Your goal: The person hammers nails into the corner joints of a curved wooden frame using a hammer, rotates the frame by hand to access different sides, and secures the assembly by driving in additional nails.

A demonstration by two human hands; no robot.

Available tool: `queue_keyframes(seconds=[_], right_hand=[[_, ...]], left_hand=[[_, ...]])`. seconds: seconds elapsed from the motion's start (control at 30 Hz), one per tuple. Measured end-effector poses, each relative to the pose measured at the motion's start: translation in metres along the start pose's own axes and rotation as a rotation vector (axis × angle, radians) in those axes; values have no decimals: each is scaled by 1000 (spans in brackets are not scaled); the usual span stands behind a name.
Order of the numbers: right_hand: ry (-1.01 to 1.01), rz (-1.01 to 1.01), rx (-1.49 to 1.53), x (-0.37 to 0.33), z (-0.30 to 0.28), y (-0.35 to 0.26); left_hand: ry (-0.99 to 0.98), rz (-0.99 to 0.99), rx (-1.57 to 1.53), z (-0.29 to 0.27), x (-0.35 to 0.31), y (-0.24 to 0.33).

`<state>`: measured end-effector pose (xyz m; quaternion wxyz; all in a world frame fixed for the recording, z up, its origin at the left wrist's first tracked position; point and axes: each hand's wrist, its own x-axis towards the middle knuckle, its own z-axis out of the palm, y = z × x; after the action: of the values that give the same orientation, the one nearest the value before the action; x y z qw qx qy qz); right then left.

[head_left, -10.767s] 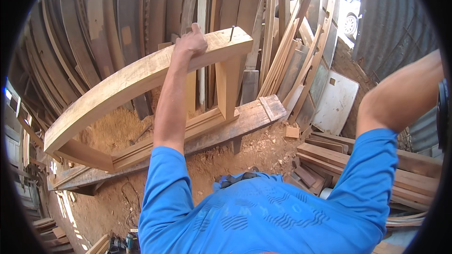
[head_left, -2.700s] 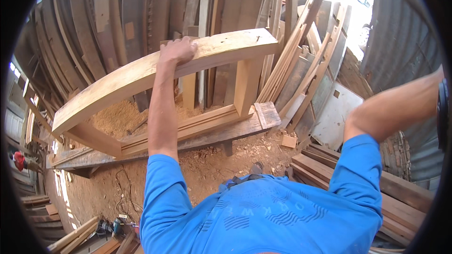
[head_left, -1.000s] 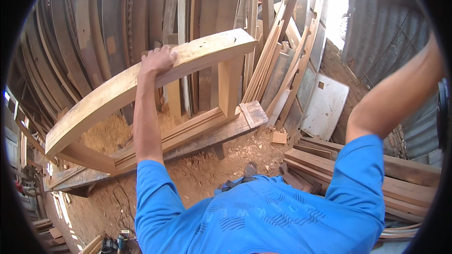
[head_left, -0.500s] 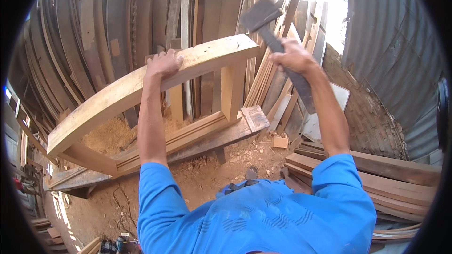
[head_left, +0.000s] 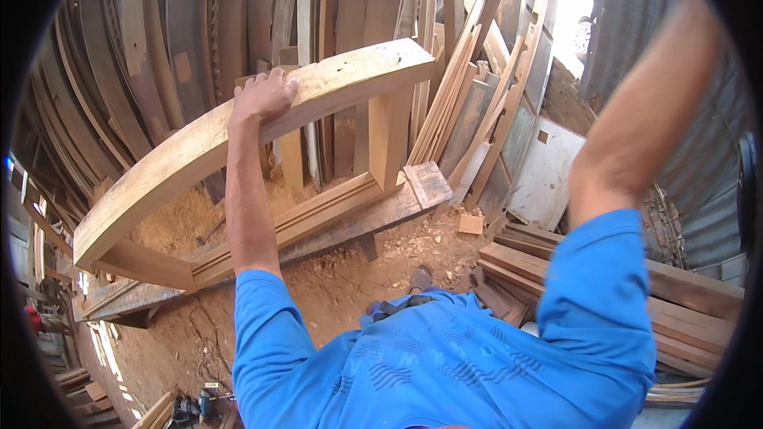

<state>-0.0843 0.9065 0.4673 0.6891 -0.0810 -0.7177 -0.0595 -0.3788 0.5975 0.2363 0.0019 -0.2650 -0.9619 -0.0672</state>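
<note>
Bench [head_left: 433, 183], rough and low: one, as I see it. On the bench: wooden frame [head_left: 334, 75], upright, its top rail curved. Above the bench: left hand [head_left: 265, 98], fingers curled closed over the frame's top rail. Right of the bench: right forearm [head_left: 648, 103], raised and blurred; right hand out of sight, its fingers impossible for me to tell. Behind the bench: leaning boards [head_left: 183, 48], many; sawdust [head_left: 179, 218], one heap. Just off the bench's right end: wood block [head_left: 470, 224], small; pale panel [head_left: 548, 171], one.
</note>
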Motion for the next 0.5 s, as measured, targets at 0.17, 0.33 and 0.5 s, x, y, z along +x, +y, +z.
queue_keyframes(seconds=[0.17,0.33,0.5], right_hand=[[-1251,102,-184,-202,118,16],[-1349,726,392,-150,46,-32],[-588,287,671,-35,-44,-25]], left_hand=[[-23,-26,20,-5,-1,-8],[-30,0,3,2,1,-11],[-34,-2,13,-5,3,-6]])
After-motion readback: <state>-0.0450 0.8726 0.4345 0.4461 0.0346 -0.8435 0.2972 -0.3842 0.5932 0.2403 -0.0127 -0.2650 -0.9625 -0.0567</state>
